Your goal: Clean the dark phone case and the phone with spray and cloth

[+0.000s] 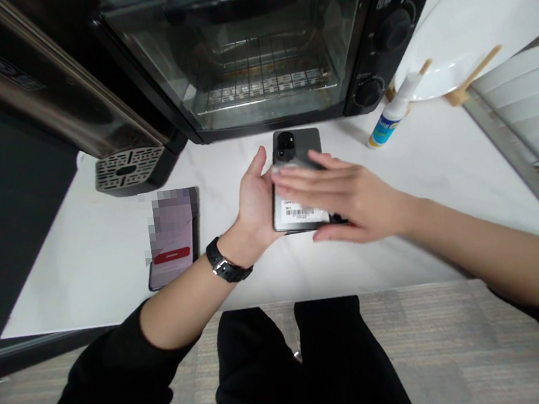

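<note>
A grey smartphone [299, 192] lies back side up, its camera block at the far end and a white barcode label lower down. My left hand [256, 203] supports it from the left side, thumb pointing away and the other fingers hidden beneath it. Across the phone's back lies my right hand [342, 193], flat with fingers stretched out and slightly blurred. A small dark patch shows under the right palm; I cannot tell what it is. To the left, a second phone [174, 240] rests face up with a lit, partly pixelated screen.
A black toaster oven [261, 52] stands at the back of the white counter [85, 264]. A machine with a slotted drip tray [128, 169] is at left. On the right are a white bottle [389, 118] with a blue label and a rack of white plates [532, 97].
</note>
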Action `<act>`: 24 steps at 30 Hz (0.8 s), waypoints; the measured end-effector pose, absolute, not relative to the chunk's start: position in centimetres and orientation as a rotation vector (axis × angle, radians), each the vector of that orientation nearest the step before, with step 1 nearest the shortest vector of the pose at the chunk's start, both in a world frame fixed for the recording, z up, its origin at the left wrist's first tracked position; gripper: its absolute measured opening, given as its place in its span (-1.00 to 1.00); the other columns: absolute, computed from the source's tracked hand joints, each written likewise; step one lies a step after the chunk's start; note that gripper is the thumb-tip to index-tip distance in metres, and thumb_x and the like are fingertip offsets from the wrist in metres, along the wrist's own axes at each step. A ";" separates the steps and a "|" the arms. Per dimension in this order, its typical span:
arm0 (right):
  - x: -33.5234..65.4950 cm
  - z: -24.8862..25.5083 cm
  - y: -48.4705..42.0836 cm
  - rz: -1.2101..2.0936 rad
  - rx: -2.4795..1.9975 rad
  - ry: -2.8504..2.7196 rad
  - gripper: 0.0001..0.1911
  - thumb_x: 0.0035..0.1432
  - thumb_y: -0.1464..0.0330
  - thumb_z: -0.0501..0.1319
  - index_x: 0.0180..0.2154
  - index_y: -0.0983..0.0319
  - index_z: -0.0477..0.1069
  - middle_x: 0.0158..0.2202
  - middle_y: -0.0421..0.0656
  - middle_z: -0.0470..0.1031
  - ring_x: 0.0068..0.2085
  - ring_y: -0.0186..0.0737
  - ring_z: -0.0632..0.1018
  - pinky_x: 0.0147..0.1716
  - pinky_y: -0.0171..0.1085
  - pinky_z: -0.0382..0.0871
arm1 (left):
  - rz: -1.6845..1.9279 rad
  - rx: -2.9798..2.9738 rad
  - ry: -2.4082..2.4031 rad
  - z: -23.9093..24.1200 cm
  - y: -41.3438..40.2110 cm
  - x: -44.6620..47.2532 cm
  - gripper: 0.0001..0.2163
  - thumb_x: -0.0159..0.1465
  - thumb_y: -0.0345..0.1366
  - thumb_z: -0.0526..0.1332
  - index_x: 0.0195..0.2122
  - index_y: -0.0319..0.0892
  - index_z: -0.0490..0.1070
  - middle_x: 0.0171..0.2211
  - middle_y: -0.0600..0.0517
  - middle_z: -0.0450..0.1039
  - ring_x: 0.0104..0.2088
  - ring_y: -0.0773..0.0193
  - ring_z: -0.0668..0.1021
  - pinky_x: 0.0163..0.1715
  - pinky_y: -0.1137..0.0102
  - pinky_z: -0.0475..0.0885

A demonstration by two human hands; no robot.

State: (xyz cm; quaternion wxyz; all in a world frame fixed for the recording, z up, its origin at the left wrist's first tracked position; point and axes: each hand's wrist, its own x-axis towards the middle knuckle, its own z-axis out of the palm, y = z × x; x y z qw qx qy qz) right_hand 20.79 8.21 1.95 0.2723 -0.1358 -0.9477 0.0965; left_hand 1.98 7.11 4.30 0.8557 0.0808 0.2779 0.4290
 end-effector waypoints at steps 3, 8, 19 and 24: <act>20.4 1.8 7.8 0.190 -0.211 -2.573 -0.24 0.45 -0.05 0.08 0.46 0.25 0.14 0.44 -0.01 0.29 0.48 -0.11 0.28 0.53 0.03 0.01 | 0.868 0.197 0.587 4.0 7.2 1.7 -0.31 0.47 0.18 -0.06 0.31 -0.31 0.37 0.04 -0.22 0.64 0.19 -0.15 0.61 0.21 0.05 0.48; 21.7 1.9 9.8 0.160 -0.633 -2.512 -0.26 0.48 -0.06 -0.03 0.48 0.19 0.08 0.47 0.03 0.23 0.48 0.02 0.27 0.51 0.26 -0.02 | 0.884 0.142 0.635 4.2 7.1 2.0 -0.42 0.52 0.10 -0.13 0.27 -0.20 0.40 0.00 -0.12 0.66 0.09 -0.11 0.67 0.16 0.02 0.52; 21.0 1.8 8.6 0.047 -0.267 -2.564 -0.16 0.35 -0.11 0.18 0.41 0.30 0.22 0.42 0.02 0.33 0.47 -0.06 0.31 0.52 0.02 0.07 | 0.821 0.251 0.645 4.1 7.1 1.7 -0.29 0.51 0.17 -0.20 0.26 -0.35 0.38 -0.10 -0.18 0.67 0.06 -0.06 0.68 0.19 0.08 0.47; 21.0 1.6 8.2 0.058 -0.237 -2.586 -0.02 0.33 -0.19 0.12 0.41 0.46 0.19 0.44 0.16 0.28 0.48 0.05 0.28 0.49 0.05 0.13 | 0.805 0.223 0.580 3.5 7.4 1.6 -0.27 0.48 0.21 -0.18 0.24 -0.36 0.39 -0.07 -0.19 0.66 0.03 -0.05 0.68 0.15 0.11 0.49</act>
